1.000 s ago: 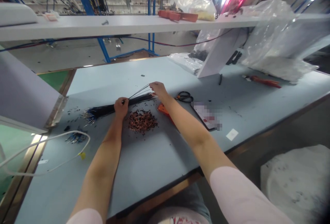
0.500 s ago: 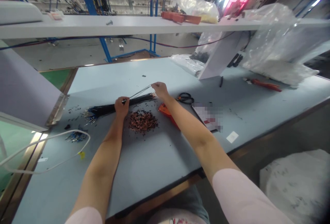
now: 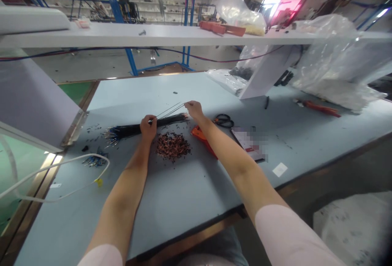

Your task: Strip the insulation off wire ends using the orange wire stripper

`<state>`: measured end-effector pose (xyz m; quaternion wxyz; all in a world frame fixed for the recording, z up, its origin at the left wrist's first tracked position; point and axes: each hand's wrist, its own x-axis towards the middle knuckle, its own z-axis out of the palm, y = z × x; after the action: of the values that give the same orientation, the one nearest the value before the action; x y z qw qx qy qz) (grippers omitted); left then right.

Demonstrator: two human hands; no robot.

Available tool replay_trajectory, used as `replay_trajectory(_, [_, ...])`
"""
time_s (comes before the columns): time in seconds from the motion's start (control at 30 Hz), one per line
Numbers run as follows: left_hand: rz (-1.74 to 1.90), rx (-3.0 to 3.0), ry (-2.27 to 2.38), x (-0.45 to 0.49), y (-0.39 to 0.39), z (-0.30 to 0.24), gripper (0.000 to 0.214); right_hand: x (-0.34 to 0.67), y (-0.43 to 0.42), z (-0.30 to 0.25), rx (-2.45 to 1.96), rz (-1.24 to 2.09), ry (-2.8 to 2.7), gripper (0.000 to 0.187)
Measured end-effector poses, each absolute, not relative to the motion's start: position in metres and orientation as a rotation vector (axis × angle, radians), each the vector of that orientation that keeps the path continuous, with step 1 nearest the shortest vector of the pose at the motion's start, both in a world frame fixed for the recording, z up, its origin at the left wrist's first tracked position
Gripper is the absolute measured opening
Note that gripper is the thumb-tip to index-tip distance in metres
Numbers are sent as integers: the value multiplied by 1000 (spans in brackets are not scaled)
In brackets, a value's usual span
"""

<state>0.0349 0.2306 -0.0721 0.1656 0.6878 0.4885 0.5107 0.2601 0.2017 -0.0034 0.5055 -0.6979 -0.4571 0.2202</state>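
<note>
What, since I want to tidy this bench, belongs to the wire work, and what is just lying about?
In the job:
thin black wires, held between left hand and right hand
black wire bundle
possibly the orange tool, unheld

Seemingly lying about:
scrap pile
scissors
white card

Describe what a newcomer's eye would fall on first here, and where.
Probably the heap of coppery and black scraps on the pale blue tabletop, just nearer than the long bundle of thin black wires. Above that bundle, slender dark strands stretch between the left hand and right hand. A pink glow shines upper right.
</note>
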Motion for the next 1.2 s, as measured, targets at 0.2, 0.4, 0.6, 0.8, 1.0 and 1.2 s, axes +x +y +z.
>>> replay_trajectory(0.2, [1418,1926,1384,36,229,-70,12,261,200,-7,-1634,629,-1068,16])
replay_trajectory(0.4, [1367,1902,1399,37,228,-72,10,262,197,-8,-1589,676,-1080,15])
replay_trajectory(0.6, [1324,1915,1408,37,228,-71,11,267,193,-8,-1596,678,-1111,14])
replay_trajectory(0.8, [1260,1978,1370,37,229,-71,11,264,192,2,-1534,748,-1120,16])
replay_trajectory(1.0, [1248,1990,1376,37,231,-73,10,256,187,9,-1466,842,-1094,14])
replay_trajectory(1.2, [1221,2031,1298,38,228,-71,10,253,183,14,-1439,871,-1112,17])
